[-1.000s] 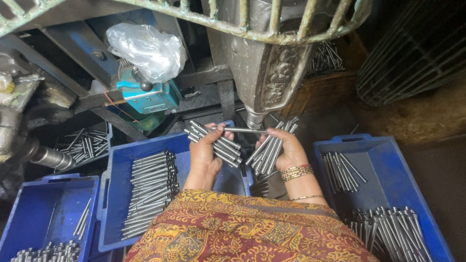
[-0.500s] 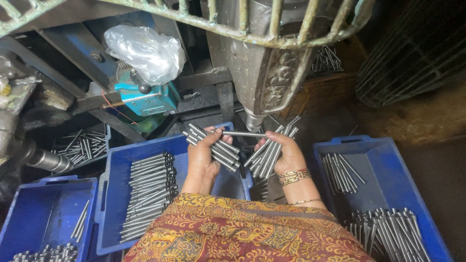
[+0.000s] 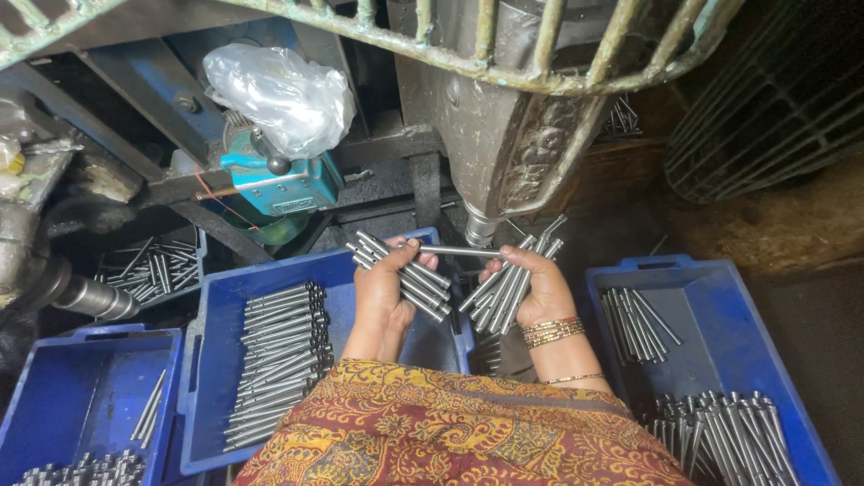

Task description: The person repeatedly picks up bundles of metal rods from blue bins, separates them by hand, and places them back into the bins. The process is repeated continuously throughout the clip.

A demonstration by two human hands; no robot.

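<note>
Spanning the gap between both hands, a single slim grey steel pin (image 3: pixel 459 251) sits under the machine's nose, stiff, smooth and probably slippery, best pinched near its ends. The left hand (image 3: pixel 385 290) is closed around a bundle of like pins (image 3: pixel 402 274); the right hand (image 3: pixel 533 290) cups another bundle (image 3: pixel 506 283), above a blue plastic crate (image 3: pixel 211 360).

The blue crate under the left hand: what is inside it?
The blue crate holds stacked metal rods along its left side. The left hand and patterned cloth cover its right part.

left hand (image 3: pixel 382 288): raised, fingers curled closed, palm up | right hand (image 3: pixel 531 288): raised, fingers curled closed, bangled wrist
</note>
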